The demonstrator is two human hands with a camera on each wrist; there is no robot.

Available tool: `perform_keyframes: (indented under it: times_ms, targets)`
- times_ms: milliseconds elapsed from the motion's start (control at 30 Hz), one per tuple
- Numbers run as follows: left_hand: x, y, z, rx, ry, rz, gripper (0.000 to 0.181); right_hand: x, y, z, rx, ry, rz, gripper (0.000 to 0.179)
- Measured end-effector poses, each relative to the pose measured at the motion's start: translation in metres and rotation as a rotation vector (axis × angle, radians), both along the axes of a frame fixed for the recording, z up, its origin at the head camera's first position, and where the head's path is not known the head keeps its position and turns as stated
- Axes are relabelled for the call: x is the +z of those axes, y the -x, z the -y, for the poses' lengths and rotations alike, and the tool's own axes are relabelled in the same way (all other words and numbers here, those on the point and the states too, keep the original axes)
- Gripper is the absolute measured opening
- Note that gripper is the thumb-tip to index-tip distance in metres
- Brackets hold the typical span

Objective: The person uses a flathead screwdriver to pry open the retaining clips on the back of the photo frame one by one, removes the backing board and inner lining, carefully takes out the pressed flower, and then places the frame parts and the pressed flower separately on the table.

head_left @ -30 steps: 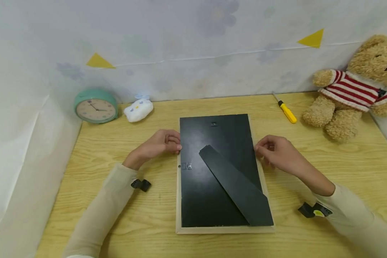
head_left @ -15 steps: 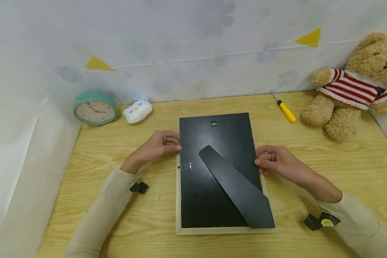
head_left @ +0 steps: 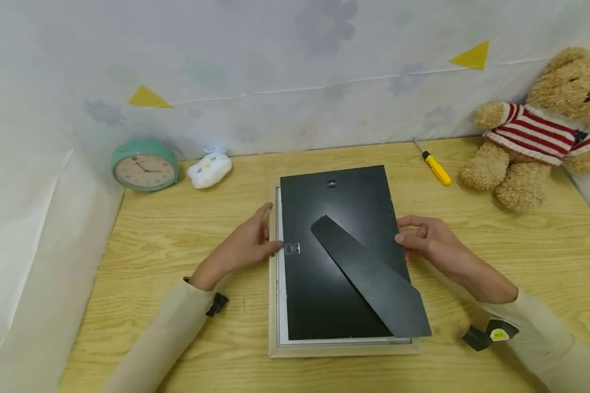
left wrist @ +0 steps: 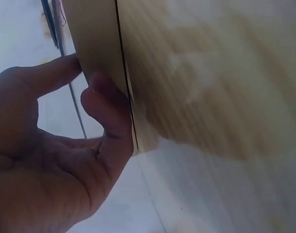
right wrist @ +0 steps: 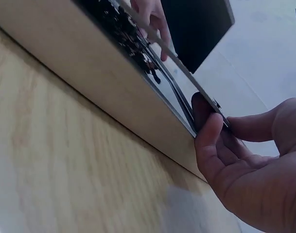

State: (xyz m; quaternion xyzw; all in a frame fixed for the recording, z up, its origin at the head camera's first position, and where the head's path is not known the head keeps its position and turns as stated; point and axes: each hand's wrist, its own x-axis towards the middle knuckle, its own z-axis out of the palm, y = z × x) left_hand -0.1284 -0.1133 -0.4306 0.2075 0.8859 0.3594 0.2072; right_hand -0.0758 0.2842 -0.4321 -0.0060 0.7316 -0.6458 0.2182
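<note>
A picture frame [head_left: 273,305] with a pale wooden border lies face down on the table. Its black backing board [head_left: 305,295], with a slanted stand leg [head_left: 369,273], sits shifted right and raised, baring a white sheet [head_left: 282,305] along the left. My right hand [head_left: 437,245] pinches the board's right edge between thumb and fingers; the right wrist view shows a gap between board and frame there. With thumb on the rim and a bent finger against the side wall, my left hand [left wrist: 55,150] holds the frame's left edge. The frame's front is hidden.
Behind stand a green alarm clock [head_left: 145,166] and a small white plush [head_left: 210,168]. A yellow-handled screwdriver [head_left: 435,166] lies at the back right beside a teddy bear [head_left: 536,136] in a striped sweater. A papered wall [head_left: 275,120] closes off the table's rear.
The backing board has come up out of the frame and moved rightward with my right hand, exposing the left and lower rim. My left thumb has slid nearer along the left edge.
</note>
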Motion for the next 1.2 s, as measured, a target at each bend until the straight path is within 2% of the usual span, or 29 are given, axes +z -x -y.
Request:
perform_keyframes:
  times_ms: [100,233,333,533,667,900,1200]
  targets:
    - [0.0,-0.006,-0.002,0.008,0.028,-0.024,0.086,0.002,0.006,-0.007,-0.048,0.029,-0.015,0.033]
    - [0.0,-0.009,0.0,0.017,0.072,-0.051,0.08,0.004,0.018,-0.022,-0.094,0.066,-0.032,0.022]
    - [-0.001,-0.012,0.009,0.034,0.103,-0.07,0.077,0.002,0.028,-0.034,-0.105,0.091,-0.017,0.019]
    - [0.001,-0.017,0.034,0.064,0.105,-0.079,0.072,-0.002,0.041,-0.056,-0.126,0.175,0.008,0.019]
    - [0.002,-0.021,0.048,0.074,0.134,-0.086,0.07,-0.005,0.046,-0.069,-0.143,0.209,0.013,0.022]
    - [0.003,-0.027,0.067,0.089,0.188,-0.08,0.069,-0.009,0.05,-0.08,-0.17,0.195,0.038,0.021]
    - [0.006,-0.029,0.073,0.065,0.204,-0.09,0.068,-0.009,0.053,-0.084,-0.188,0.188,0.072,0.021]
